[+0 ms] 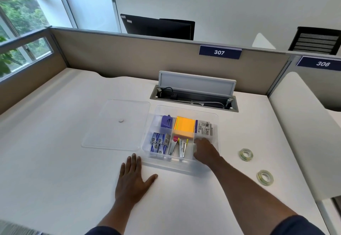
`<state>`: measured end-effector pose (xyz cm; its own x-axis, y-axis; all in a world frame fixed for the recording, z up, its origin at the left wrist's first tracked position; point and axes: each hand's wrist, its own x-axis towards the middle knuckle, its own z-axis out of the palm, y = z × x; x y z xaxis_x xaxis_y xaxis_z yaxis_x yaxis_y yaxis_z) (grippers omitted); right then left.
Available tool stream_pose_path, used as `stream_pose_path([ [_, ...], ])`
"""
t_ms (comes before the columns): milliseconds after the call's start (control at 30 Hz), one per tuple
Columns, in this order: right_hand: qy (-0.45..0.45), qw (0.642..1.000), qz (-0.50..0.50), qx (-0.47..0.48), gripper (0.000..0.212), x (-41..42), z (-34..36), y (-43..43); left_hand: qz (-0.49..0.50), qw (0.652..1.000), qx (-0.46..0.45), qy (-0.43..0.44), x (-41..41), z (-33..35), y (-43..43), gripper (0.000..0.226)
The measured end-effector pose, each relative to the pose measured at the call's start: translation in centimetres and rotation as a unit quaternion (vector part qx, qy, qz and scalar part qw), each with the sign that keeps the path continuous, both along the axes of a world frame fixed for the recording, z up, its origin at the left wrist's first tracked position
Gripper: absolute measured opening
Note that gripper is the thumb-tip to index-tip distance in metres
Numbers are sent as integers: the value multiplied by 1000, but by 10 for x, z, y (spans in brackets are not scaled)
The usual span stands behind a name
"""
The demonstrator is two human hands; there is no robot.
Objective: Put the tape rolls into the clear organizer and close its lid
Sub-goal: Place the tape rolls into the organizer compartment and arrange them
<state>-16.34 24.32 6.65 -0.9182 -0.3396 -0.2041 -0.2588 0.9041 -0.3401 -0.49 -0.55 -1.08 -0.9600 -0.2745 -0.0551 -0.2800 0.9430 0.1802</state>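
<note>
Dark sleeves enter at the bottom edge, forearms stretched over a smooth white desk (55, 161) bounded by tan partition panels, with windows at upper left. Flat and released, the left hand (132, 178) presses palm-down at lower centre, just beside the clear organizer (216, 124). Reaching into that box's right compartment, the right hand (203, 149) curls on something pale; whether it grips, I cannot tell. Its transparent lid (118, 125) lies left, detached. Two glossy tape rolls (246, 154) (265, 177) sit at right, outside.
</note>
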Motion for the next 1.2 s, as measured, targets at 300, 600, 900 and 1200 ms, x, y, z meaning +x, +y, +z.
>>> stream_pose_path([
  [300, 197, 975, -82, 68, 27, -7, 24, 13, -7, 1000, -15, 0, -1, 0, 1, 105],
  [600, 216, 935, -277, 44, 26, -10, 14, 104, -7, 1000, -26, -8, 0, 1, 0, 102],
  [900, 45, 970, -183, 153, 39, 2, -22, 127, -4, 1000, -24, -12, -1, 0, 0, 103],
  [1200, 144, 970, -191, -30, 38, -21, 24, 89, -6, 999, -31, -11, 0, 0, 0, 101],
])
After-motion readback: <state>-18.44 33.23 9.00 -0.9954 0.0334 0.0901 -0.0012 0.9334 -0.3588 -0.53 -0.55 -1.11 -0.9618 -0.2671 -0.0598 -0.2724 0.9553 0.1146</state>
